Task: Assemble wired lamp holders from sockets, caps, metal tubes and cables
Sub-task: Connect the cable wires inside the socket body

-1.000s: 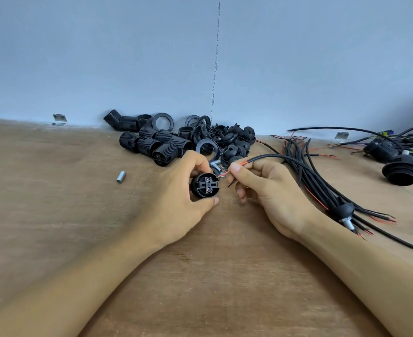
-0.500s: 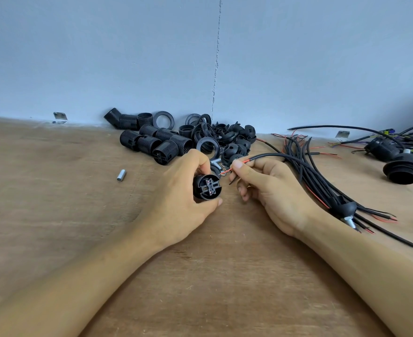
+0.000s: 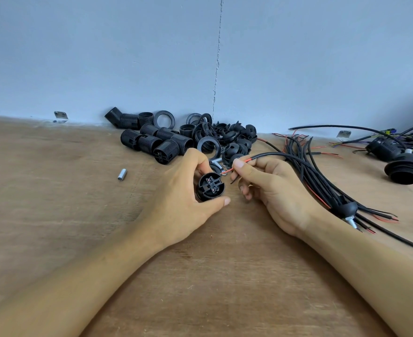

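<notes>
At bench centre, left hand [image 3: 181,203] grips socket [image 3: 211,186], terminal face toward the camera. Right hand [image 3: 271,190] pinches cable [image 3: 273,155]; its red wire [image 3: 229,169] tip lies just right of the socket rim, axis slanting down-left toward the terminals. Insertion likely next.

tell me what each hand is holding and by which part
Left hand grips the socket round its side wall. Right hand pinches the cable by its red wire, near the end.

Even, soft light w/ faint shadows; sharp center, wide-angle bending at edges.
</notes>
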Tool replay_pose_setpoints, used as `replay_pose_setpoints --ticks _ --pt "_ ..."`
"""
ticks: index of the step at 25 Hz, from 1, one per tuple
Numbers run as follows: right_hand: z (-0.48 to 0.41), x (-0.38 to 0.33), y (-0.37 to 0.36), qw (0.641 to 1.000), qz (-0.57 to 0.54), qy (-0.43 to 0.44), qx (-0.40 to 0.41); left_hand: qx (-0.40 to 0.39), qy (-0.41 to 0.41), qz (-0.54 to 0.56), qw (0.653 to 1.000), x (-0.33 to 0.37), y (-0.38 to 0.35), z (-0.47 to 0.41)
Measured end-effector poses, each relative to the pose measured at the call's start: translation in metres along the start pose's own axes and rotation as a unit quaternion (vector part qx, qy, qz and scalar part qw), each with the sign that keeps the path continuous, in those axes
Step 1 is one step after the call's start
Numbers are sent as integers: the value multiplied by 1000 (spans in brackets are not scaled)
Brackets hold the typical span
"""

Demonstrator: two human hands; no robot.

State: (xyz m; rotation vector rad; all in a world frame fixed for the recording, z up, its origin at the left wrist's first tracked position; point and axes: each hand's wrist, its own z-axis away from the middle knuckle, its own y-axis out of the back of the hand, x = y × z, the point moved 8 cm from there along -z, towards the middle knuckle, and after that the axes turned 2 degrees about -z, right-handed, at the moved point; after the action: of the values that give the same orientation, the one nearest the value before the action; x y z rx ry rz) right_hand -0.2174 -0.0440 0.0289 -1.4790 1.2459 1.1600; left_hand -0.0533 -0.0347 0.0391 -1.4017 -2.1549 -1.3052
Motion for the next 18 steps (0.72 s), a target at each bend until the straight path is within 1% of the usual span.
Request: replay_pose_setpoints --ticks 4,8,12,18 --pt "2 -1 -2 999 35 0 -14 9 12 -40 999 -7 0 -1" --pt "5 -3 -13 996 73 7 -51 20 0 -42 999 -6 0 -1" --pt "5 -2 -7 996 90 6 -8 19 -2 -45 999 -7 0 -2" --pt "6 -5 -8 996 87 12 -7 17 3 -49 999 -8 0 -2"
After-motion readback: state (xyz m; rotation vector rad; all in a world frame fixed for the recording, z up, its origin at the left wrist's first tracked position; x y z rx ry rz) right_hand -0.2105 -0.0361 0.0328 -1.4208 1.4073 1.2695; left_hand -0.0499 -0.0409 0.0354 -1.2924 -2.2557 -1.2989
